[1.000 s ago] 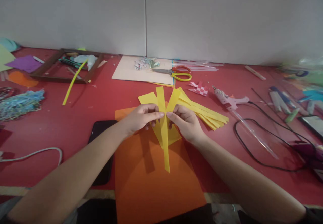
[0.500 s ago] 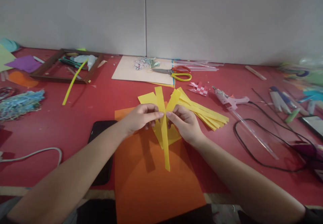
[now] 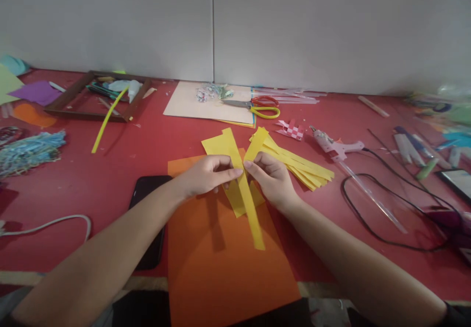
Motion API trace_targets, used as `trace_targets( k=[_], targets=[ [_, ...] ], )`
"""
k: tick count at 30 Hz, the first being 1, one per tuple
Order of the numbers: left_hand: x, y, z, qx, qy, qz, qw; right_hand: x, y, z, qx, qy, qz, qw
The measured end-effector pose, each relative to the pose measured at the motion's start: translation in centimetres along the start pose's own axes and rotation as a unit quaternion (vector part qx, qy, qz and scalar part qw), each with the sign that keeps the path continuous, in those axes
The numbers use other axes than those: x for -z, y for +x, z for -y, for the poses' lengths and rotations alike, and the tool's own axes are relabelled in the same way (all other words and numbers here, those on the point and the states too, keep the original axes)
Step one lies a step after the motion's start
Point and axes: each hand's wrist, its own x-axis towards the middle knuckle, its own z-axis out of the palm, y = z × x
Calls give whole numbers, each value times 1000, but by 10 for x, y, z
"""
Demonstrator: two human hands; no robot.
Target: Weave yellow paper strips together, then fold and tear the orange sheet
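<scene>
Between thumb and fingers, my left hand [image 3: 211,174] pinches a long yellow paper strip [image 3: 250,208] that slants down to the right. Close beside it, my right hand [image 3: 270,177] pinches a second yellow strip [image 3: 257,140], whose upper end leans right. The two strips cross or meet near my thumbs; whether they are joined I cannot tell. Below them lies a yellow paper piece [image 3: 215,145], partly covered by my hands, on an orange sheet [image 3: 221,283]. A fanned pile of yellow strips [image 3: 294,160] lies just right of my right hand.
A black phone [image 3: 147,219] rests under my left forearm. Scissors [image 3: 265,107] lie on pale sheets [image 3: 184,103] at the back. To the right are a pink glue gun [image 3: 334,145] with its cord and several pens [image 3: 405,145]. A brown tray [image 3: 84,116] stands at back left.
The long strip in my left hand has swung from nearly upright to a slant, its lower end moving right and its top moving left. Both hands remain in nearly the same place.
</scene>
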Motion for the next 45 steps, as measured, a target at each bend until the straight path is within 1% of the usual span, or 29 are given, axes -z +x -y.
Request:
trace_targets(
  k=[5, 9, 15, 23, 26, 31, 39, 42, 45],
  targets=[
    [0, 0, -2, 2, 7, -11, 1000, -1, -1, 2, -32, 50, 22, 998],
    [1, 1, 0, -8, 3, -21, 1000, 0, -2, 2, -46, 48, 32, 997],
    [1, 2, 1, -11, -6, -34, 999, 0, -2, 1, -9, 25, 24, 999],
    [1, 5, 1, -10, -28, -56, 998, -1, -1, 5, 6, 1, 7, 1000],
    [0, 3, 2, -5, -31, -49, 998, -1, -1, 5, 12, -4, -1, 1000],
    [-2, 0, 0, 5, -35, -6, 999, 0, 0, 4, 10, -11, -7, 1000],
    [-1, 3, 0, -7, -34, -18, 999, -1, -3, 4, -33, 40, 22, 998],
    [0, 3, 1, -8, -24, -20, 999, -1, -3, 4, -36, 47, 37, 998],
    [1, 3, 3, -11, -15, -26, 999, -1, -3, 3, -27, 37, 40, 998]
  ],
)
